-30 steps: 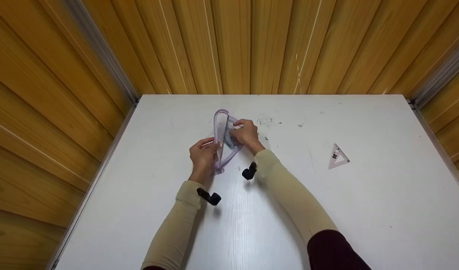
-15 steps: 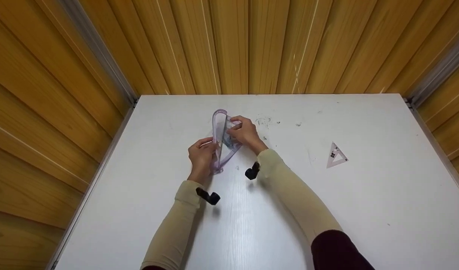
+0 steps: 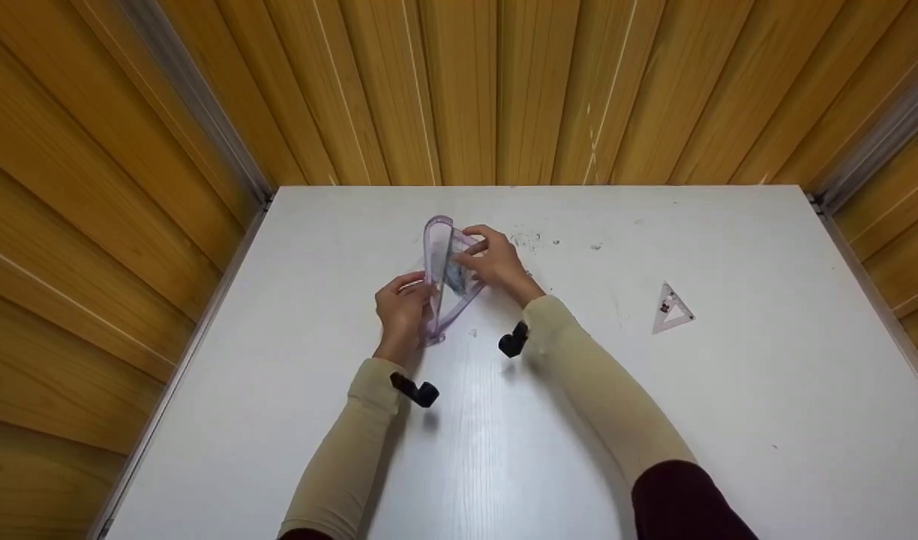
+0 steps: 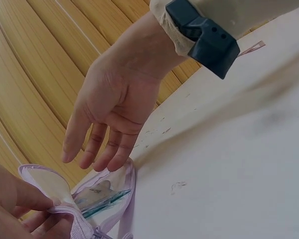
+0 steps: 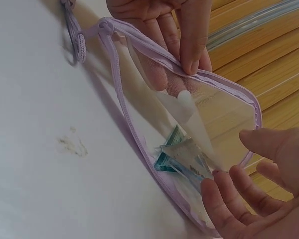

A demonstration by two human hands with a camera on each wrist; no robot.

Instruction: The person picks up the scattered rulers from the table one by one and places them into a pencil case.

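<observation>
A see-through mesh zip pouch (image 5: 226, 109) with lilac edging stands with its mouth spread on the white table. My left hand (image 3: 405, 309) pinches one zipper edge between thumb and fingers. Inside lie a teal triangular piece (image 5: 165, 165), which looks like a set square, and a clear, greyish flat piece (image 5: 188, 155). My right hand (image 3: 500, 262) is at the pouch's other side, fingers loosely extended over the mouth, holding nothing visible. Whether its fingertips touch the mesh I cannot tell. Off to the right, a pale pink set square (image 3: 673, 312) with dark figures lies flat.
The white table (image 3: 759, 390) has dark smudges (image 3: 530, 240) beyond my right hand. Wood-look panels (image 3: 466, 90) rise behind it and at the sides. A zipper pull cord (image 5: 81, 47) hangs at the pouch's near end. Each wrist carries a black camera (image 3: 513, 341).
My right hand has drawn slightly back, up and to the right from the pouch's inside, its fingers loosening. My left hand keeps its pinch, and the pouch has hardly moved.
</observation>
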